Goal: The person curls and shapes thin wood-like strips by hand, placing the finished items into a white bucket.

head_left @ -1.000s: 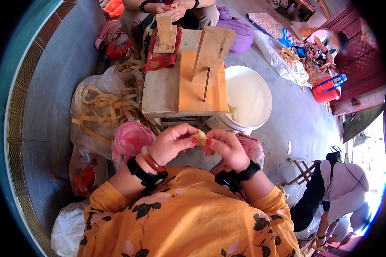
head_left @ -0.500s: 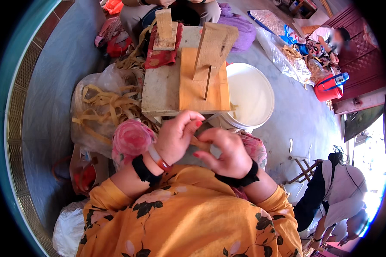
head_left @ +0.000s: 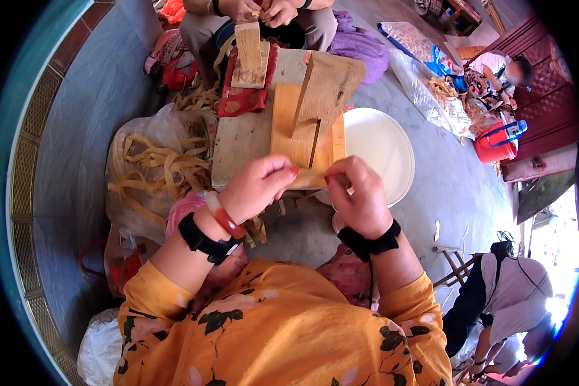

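My left hand (head_left: pixel 251 188) and my right hand (head_left: pixel 361 198) are raised in front of the near edge of a wooden board (head_left: pixel 283 122). Between their pinched fingertips a short tan strip (head_left: pixel 311 179) appears to be stretched; it blends with the board behind it, so its ends are hard to make out. An upright wooden block (head_left: pixel 331 83) stands on the board, with a thin dark upright piece or slit (head_left: pixel 316 145) at its near side. The board lies on a worn pale bench (head_left: pixel 241 148).
A white round bucket (head_left: pixel 389 154) stands right of the bench. At left, a clear plastic bag (head_left: pixel 125 193) holds tan strips (head_left: pixel 167 161). Across the bench, a person's hands (head_left: pixel 264 9) work behind a smaller wooden stand (head_left: pixel 249 58) on red cloth (head_left: pixel 244 103). A red bucket (head_left: pixel 495 145) is farther right.
Both hands have moved forward and farther apart, up to the board's near edge, with the strip now spanning between them. The hands of the person opposite have come farther into view.
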`<control>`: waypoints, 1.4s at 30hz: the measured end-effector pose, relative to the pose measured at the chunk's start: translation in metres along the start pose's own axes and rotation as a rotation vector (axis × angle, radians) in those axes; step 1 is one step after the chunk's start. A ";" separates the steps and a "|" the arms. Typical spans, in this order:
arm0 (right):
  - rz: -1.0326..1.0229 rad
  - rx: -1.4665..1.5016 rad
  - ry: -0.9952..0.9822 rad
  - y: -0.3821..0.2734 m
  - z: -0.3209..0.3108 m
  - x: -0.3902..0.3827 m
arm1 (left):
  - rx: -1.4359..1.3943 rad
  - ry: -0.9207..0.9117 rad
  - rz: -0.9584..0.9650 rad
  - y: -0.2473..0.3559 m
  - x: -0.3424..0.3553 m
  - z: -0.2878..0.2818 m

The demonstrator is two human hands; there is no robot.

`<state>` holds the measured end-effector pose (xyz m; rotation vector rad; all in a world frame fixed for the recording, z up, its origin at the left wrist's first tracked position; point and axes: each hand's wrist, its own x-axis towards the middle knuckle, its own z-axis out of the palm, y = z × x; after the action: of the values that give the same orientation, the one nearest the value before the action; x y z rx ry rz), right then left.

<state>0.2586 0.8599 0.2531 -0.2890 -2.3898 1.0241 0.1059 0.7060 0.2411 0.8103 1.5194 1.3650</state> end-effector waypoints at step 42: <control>-0.255 0.168 -0.163 -0.058 -0.006 -0.098 | 0.748 -0.127 0.838 0.015 -0.063 0.057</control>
<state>0.3446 0.7863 0.2616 0.1624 -2.3848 1.1543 0.1805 0.6734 0.2696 2.1358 1.6648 1.2219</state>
